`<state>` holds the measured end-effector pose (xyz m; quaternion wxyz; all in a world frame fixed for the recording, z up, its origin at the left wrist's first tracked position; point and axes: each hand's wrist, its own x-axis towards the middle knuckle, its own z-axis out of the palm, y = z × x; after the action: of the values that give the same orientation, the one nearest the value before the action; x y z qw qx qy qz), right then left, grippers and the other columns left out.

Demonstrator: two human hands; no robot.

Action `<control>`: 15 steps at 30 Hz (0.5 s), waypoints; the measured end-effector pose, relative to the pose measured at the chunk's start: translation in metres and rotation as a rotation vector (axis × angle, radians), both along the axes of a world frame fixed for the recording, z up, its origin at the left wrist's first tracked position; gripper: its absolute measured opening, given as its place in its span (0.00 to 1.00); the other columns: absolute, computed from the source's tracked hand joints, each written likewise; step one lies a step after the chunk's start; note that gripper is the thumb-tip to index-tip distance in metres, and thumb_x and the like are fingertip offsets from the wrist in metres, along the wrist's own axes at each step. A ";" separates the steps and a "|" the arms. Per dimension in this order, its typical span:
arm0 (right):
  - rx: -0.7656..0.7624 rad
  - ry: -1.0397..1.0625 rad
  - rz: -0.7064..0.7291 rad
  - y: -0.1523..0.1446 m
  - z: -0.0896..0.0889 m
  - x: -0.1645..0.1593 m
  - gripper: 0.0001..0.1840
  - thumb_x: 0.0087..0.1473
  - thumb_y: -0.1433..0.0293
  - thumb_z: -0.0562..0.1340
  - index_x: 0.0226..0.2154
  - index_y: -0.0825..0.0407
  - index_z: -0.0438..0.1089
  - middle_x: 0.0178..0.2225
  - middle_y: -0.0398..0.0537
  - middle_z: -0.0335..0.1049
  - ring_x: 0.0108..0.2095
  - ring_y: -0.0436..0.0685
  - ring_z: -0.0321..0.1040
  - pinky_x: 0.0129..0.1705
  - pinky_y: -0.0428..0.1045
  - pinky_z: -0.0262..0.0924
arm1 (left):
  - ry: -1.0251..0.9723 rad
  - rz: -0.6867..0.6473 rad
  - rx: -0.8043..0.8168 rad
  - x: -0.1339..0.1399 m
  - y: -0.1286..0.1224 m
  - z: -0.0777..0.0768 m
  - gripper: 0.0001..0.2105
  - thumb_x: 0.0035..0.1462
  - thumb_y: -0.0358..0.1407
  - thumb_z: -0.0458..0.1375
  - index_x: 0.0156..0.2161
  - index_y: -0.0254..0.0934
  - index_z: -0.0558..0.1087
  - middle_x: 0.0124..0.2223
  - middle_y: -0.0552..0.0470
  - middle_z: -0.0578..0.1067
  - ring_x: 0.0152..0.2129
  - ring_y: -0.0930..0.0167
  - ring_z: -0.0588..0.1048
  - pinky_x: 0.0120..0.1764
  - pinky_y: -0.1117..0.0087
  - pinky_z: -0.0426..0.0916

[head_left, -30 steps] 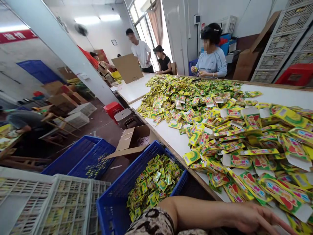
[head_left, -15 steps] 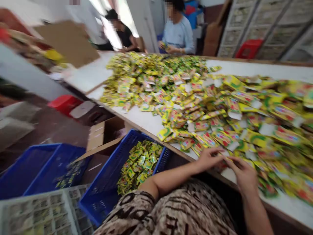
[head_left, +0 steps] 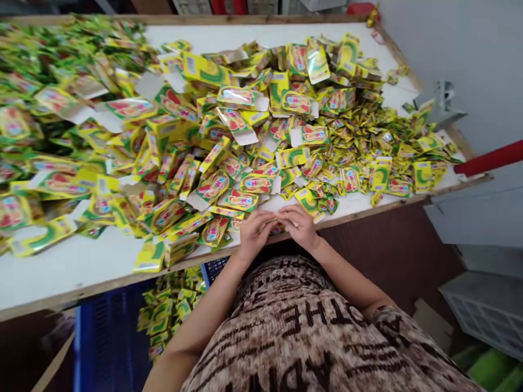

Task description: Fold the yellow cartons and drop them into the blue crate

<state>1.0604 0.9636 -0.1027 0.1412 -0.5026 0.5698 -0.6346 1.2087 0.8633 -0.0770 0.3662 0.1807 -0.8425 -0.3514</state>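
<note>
My left hand [head_left: 254, 234] and my right hand [head_left: 301, 226] meet at the table's near edge, fingertips almost touching. Both have the thumb and fingers pinched together. Whatever lies between them is too small and too covered to make out. Just beyond my fingers, small yellow-and-green printed cartons [head_left: 239, 200] with red fruit pictures lie heaped, several with white end flaps standing open. To the right of the cartons spreads a pile of small yellow-green sachets [head_left: 379, 133].
The white table [head_left: 110, 258] has a raised wooden rim. A blue crate [head_left: 110, 337] holding similar small packets [head_left: 175, 305] stands below at the left. A red pole [head_left: 494, 158] and a metal bracket [head_left: 443, 106] are at the table's right end. A grey crate [head_left: 486, 310] sits on the floor.
My view has swung right and down, so the co-workers and floor boxes at the left are out of sight and the table's right end shows. Both hands remain pinched together at the edge.
</note>
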 end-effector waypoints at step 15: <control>0.715 0.323 -0.413 0.039 -0.048 -0.180 0.21 0.52 0.56 0.66 0.42 0.53 0.77 0.44 0.59 0.68 0.50 0.69 0.62 0.55 0.64 0.58 | -0.419 -0.028 0.385 0.095 -0.015 0.058 0.12 0.58 0.41 0.62 0.46 0.44 0.80 0.47 0.48 0.80 0.44 0.64 0.78 0.50 0.64 0.73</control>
<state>0.8801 1.0031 -0.1508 0.0857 -0.3906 0.8567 -0.3256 1.3038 0.8483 -0.0190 0.1381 0.3041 -0.8199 -0.4650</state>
